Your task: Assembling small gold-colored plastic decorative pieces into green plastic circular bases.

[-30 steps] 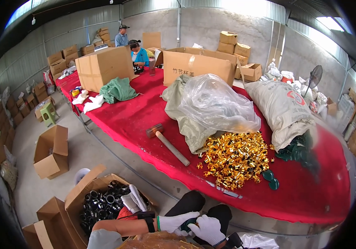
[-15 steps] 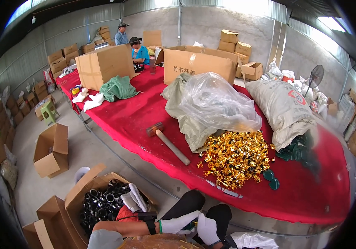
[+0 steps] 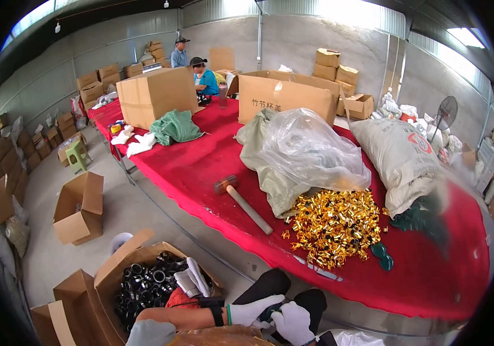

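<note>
Both hands wear white gloves and meet over my lap, at the lower edge of the view. Closed on a small dark piece (image 3: pixel 269 312), my left hand (image 3: pixel 249 312) holds it from the left. My right hand (image 3: pixel 293 323) grips the same piece from the other side, fingers bent around it. Its exact kind is mostly hidden by the gloves. On the red-covered table (image 3: pixel 201 179) in front lies a heap of shiny gold clip-like parts (image 3: pixel 333 230). Dark green round pieces (image 3: pixel 381 255) lie to the right of the heap.
A mallet (image 3: pixel 243 205) rests left of the heap, beside a clear plastic bag (image 3: pixel 313 147). A full woven sack (image 3: pixel 399 158) stands at right. Left of my legs, an open carton (image 3: pixel 108 271) holds black ring-shaped parts (image 3: pixel 149 282). Two people (image 3: pixel 205 78) are behind the table.
The view has shifted slightly, so the scene sits a little lower and to the right. My hands stay together, and more of the dark piece shows between them.
</note>
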The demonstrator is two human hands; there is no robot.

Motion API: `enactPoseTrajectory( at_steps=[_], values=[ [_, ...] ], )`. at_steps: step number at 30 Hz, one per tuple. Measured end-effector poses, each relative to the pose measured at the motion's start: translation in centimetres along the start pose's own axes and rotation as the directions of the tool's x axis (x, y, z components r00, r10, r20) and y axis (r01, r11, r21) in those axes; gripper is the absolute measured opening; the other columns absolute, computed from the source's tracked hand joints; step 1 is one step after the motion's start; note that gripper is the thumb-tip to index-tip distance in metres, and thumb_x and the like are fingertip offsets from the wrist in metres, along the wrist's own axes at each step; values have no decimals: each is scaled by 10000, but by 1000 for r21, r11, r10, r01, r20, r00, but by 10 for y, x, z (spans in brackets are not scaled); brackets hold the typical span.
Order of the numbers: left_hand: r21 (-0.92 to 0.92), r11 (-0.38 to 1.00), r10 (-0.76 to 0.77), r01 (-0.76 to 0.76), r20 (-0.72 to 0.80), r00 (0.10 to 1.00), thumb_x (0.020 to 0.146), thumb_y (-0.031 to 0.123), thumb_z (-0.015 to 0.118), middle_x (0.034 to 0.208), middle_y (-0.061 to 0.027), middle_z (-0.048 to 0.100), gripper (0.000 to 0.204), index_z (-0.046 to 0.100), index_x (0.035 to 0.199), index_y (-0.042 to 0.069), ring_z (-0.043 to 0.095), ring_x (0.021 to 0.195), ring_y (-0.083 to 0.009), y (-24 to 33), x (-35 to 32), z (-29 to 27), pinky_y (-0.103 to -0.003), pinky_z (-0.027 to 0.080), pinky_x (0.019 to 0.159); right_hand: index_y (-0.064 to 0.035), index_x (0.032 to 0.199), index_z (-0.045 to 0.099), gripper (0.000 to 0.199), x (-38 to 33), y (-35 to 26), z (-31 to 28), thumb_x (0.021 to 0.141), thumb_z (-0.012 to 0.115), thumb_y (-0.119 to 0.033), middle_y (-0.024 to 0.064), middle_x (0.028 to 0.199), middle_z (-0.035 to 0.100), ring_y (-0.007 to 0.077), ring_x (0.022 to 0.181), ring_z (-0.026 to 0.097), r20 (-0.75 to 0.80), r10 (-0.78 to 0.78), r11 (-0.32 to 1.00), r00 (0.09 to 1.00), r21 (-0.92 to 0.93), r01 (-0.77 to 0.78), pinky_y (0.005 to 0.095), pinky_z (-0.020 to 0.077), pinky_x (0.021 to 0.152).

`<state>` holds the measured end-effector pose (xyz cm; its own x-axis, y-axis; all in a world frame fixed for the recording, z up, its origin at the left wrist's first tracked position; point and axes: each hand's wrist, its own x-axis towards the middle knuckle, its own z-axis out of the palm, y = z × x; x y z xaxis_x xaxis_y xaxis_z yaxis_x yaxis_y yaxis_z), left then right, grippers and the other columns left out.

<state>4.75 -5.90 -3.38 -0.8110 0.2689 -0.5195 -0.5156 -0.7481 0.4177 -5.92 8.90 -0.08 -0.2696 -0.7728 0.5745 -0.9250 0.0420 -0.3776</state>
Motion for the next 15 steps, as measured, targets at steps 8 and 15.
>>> enactPoseTrajectory(
  at_steps=[8, 15],
  values=[
    [8, 998, -55, 55, 36, 998, 1017, 701, 463, 628, -14, 612, 606, 665, 826, 163, 479, 404, -116, -5, -14, 14, -215, 322, 356, -126, 801, 648, 210, -1, 9, -8, 946, 614, -274, 58, 685, 612, 269, 574, 615, 345, -97, 971, 933, -172, 165, 412, 465, 508],
    [888, 293, 763, -356, 7, 646, 1024, 494, 550, 912, -111, 685, 502, 507, 1295, 73, 680, 718, -364, -29, 20, -6, -453, 582, 725, -78, 1059, 623, 212, -33, 3, 50, 1012, 541, -267, 163, 940, 706, 299, 867, 694, 540, 585, 278, 605, 567, -775, 415, 544, 780]
  ],
)
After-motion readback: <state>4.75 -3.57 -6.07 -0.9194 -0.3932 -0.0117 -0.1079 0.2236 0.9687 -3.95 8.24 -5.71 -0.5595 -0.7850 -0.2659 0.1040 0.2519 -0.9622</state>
